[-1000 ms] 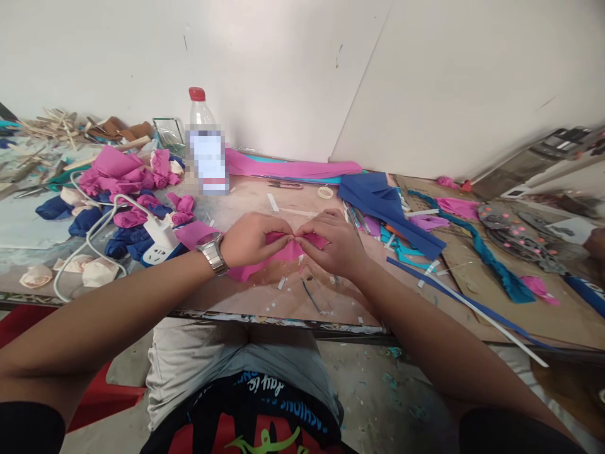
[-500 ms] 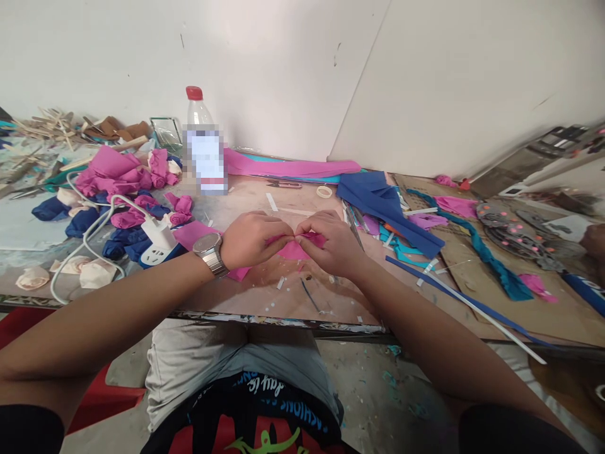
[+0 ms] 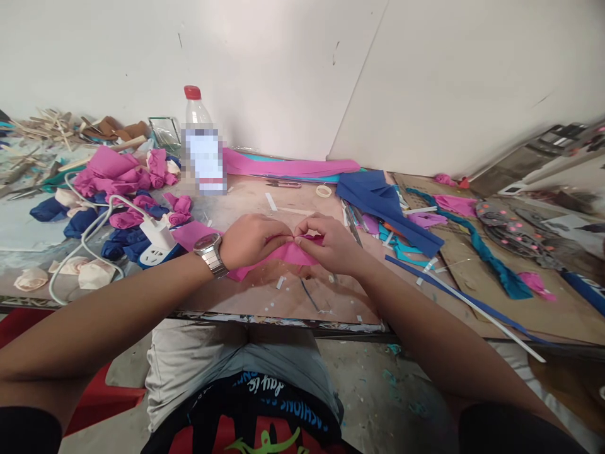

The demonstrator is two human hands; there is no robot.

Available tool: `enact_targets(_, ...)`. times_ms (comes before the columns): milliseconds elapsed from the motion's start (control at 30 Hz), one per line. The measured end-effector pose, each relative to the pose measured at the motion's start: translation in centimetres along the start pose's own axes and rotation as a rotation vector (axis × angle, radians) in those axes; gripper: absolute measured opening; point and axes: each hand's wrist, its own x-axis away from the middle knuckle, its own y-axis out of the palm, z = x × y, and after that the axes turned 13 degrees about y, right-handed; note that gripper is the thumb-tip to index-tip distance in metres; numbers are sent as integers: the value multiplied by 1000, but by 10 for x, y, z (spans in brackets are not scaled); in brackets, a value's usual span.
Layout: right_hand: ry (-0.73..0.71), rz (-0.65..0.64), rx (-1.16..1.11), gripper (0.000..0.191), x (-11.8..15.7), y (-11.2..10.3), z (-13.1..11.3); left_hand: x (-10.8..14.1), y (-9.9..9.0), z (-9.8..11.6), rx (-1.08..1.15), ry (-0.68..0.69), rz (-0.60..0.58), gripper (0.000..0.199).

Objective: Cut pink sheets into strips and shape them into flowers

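Note:
A strip of pink crepe-like material (image 3: 295, 253) is pinched between both hands over the middle of the table. My left hand (image 3: 255, 239), with a metal watch (image 3: 210, 251) on its wrist, grips it from the left, thumb and fingers together. From the right, my right hand (image 3: 326, 243) pinches the same strip, its fingertips touching those of the left. Part of the strip hangs below the fingers, and a pink length shows on both sides of the left wrist. The part inside the fingers is hidden.
Pink, blue and cream fabric-like rosettes (image 3: 113, 170) lie at left around a white charger and cable (image 3: 159, 234). A bottle (image 3: 196, 110) stands behind a blurred phone (image 3: 205, 161). A tape roll (image 3: 324, 191), small scissors (image 3: 282, 184) and blue strips (image 3: 392, 214) lie beyond the hands.
More of the pink strip now shows below and between the fingers. Both hands stay nearly in place, still pinching it, with the right fingers slightly shifted.

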Motion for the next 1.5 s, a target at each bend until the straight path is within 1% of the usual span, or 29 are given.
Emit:
enact_targets(67,-12,9,15,8,0,-1,0,0,1,-1,32,-14,-20,32)
enact_targets(133,-21,-13,26,9,-1,-2,1,0,1,-1,93,-36,-43,31)
enact_targets(233,-16,-62,14,12,-1,-2,1,-1,-2,3,242,-93,-57,27)
enact_targets(300,-8,-71,2,13,-2,-3,2,-2,-4,6,333,-129,-59,28)
enact_targets(500,-41,0,71,12,-2,-7,3,-2,-7,1,509,-215,-32,28)
enact_targets(600,-55,2,83,7,0,-7,2,-1,-5,-2,530,-242,-41,32)
enact_targets(700,-73,-14,72,9,1,-6,3,-2,-4,-2,550,-243,-62,36)
enact_targets(900,-72,53,101,7,0,-4,5,-3,-5,-1,571,-267,-64,33)
enact_targets(1133,-106,72,105,7,1,-1,6,-2,-4,-3,577,-264,-60,35)
enact_targets(1267,-141,131,128,5,1,0,9,-2,-3,-3,588,-260,-30,33)
enact_targets(1400,-209,205,172,5,1,1,8,-3,-2,-4,599,-304,-12,34)
enact_targets(1500,-249,243,194,4,2,2,7,-3,-1,-6,648,-334,-12,33)
